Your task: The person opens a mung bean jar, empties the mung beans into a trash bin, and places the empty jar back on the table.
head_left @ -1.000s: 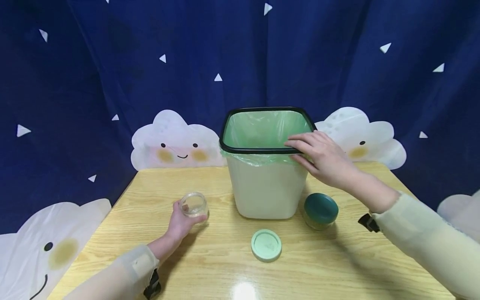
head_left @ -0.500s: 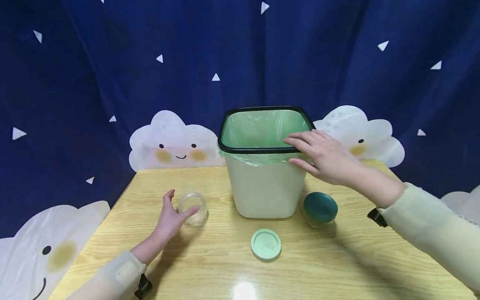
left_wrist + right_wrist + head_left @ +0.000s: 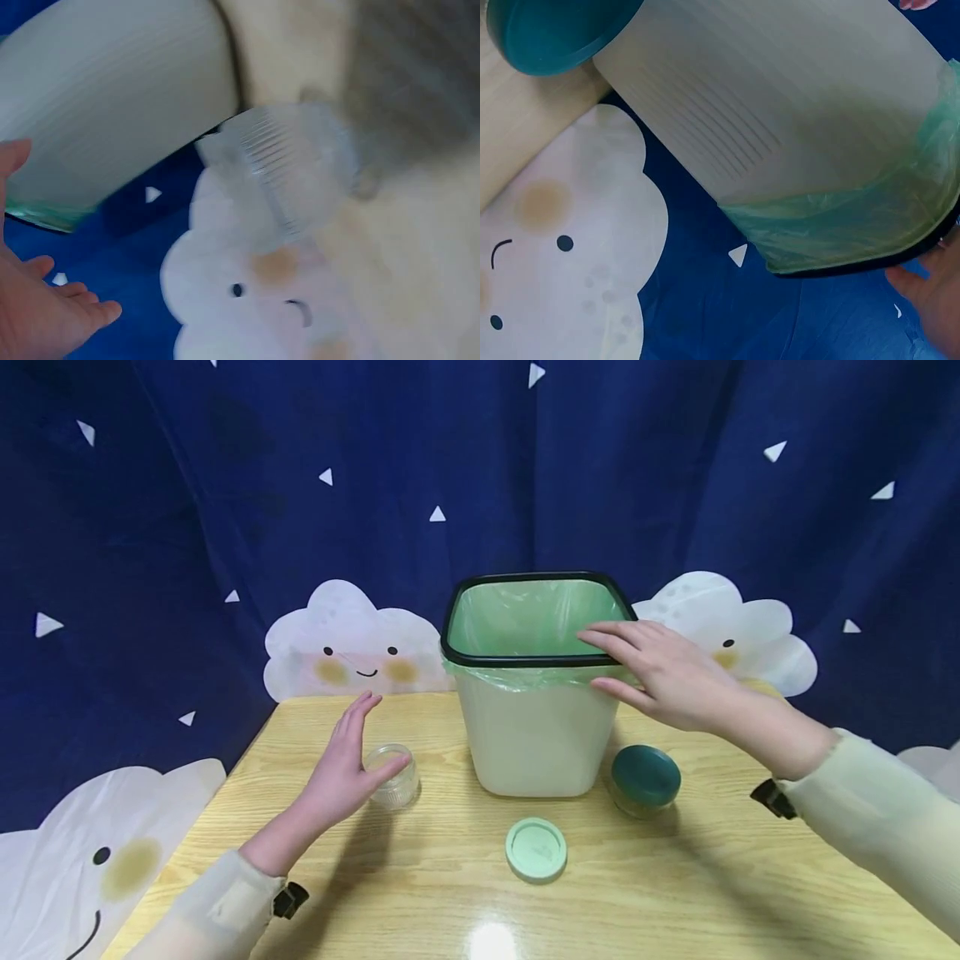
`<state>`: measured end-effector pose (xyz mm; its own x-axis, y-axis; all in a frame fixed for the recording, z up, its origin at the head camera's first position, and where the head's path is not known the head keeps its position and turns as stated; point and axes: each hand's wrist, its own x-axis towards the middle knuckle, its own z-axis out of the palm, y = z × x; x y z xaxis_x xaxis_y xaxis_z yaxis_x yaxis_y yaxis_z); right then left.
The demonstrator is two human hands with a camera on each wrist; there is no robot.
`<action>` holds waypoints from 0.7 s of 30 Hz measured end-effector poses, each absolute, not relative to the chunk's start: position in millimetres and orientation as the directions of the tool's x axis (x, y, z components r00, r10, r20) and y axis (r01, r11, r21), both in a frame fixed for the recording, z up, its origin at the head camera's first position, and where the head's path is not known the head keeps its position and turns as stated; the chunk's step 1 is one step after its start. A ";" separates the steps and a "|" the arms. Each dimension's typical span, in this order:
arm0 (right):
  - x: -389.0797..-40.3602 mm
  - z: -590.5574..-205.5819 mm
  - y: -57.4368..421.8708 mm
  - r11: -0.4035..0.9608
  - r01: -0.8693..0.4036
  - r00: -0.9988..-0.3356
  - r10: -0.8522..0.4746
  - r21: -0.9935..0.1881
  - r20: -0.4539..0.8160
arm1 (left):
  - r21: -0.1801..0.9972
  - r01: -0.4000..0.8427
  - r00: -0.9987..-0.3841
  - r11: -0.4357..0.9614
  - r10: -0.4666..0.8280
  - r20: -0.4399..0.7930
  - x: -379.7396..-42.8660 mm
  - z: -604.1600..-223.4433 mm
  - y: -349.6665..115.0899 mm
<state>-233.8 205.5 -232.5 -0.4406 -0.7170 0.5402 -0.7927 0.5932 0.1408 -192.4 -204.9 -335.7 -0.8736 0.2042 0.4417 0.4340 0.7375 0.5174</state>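
In the head view a white bin with a black rim and a green bag liner stands upright at the back of the table. My right hand is at its right front corner, fingers extended over the rim and thumb apart on the outer side; whether they touch is unclear. My left hand is spread, with nothing in it, beside and partly in front of a clear glass jar. The left wrist view shows that ribbed jar apart from the fingers.
A pale green round lid lies on the wooden table in front of the bin. To the bin's right stands a jar with a dark teal lid. Behind hangs a blue curtain with white clouds.
My left hand has let go of the glass jar, opened its fingers and risen away from it. The jar stays on the table. My right hand has barely moved at the bin's rim.
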 end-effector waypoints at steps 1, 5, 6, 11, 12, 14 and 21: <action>-232.7 -232.4 207.5 0.598 -0.789 -0.446 -0.713 0.138 0.541 | 0.473 0.468 -0.849 0.747 0.232 0.474 -191.4 -333.2 -203.3; -227.9 -231.3 216.3 0.616 -0.778 -0.466 -0.697 0.122 0.546 | 0.305 0.580 -0.737 0.755 0.328 0.590 -188.2 -323.2 -197.9; -226.7 -231.2 218.7 0.620 -0.776 -0.471 -0.693 0.117 0.546 | 0.275 0.600 -0.714 0.751 0.349 0.606 -187.7 -320.7 -196.5; -220.8 -231.1 229.2 0.648 -0.757 -0.510 -0.668 0.087 0.541 | 0.180 0.659 -0.647 0.730 0.428 0.631 -186.0 -308.2 -188.1; -219.8 -231.3 231.1 0.655 -0.752 -0.521 -0.663 0.079 0.538 | 0.170 0.664 -0.641 0.728 0.438 0.630 -185.9 -305.7 -186.2; -217.4 -231.8 235.0 0.668 -0.741 -0.542 -0.653 0.065 0.530 | 0.153 0.670 -0.635 0.727 0.453 0.626 -186.0 -300.6 -181.8; -206.9 -235.2 254.9 0.698 -0.713 -0.587 -0.642 0.060 0.494 | 0.075 0.654 -0.627 0.753 0.484 0.610 -182.1 -277.8 -163.6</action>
<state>-206.9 254.9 -235.2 -0.5870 -0.6417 0.4937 -0.7133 0.6983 0.0596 -182.1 -163.6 -277.8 -0.6272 0.4840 0.6102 0.6541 0.7526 0.0753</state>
